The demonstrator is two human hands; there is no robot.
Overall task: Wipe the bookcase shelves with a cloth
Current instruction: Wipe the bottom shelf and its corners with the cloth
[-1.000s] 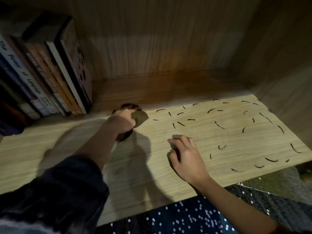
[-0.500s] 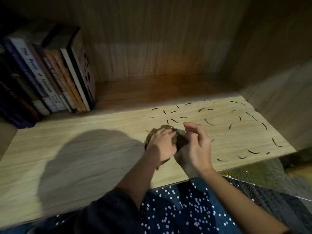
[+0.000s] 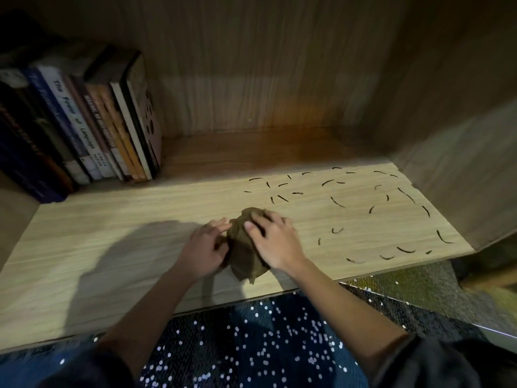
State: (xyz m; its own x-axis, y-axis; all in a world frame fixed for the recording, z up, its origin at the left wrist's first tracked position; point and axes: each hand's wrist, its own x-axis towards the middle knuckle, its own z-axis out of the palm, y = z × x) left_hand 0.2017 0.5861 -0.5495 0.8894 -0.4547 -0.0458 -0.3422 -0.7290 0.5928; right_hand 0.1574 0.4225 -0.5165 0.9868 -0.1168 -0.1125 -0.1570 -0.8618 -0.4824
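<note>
The cloth (image 3: pixel 247 247) sits bunched at the centre of the frame, near the front edge of the shelf (image 3: pixel 112 219), its length running front to back. The left hand (image 3: pixel 205 249) grips its left side with curled fingers. The right hand (image 3: pixel 275 243) lies over its top, fingers fairly straight, pressing. The dark marks (image 3: pixel 338 203) lie to the right, nearer the right hand.

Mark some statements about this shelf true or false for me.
1. The left hand and right hand both touch the cloth. True.
2. The books stand at the right end of the shelf. False: they stand at its left end.
3. Dark curved marks lie on the shelf right of the cloth. True.
4. The cloth is white. False: it is brown.
</note>
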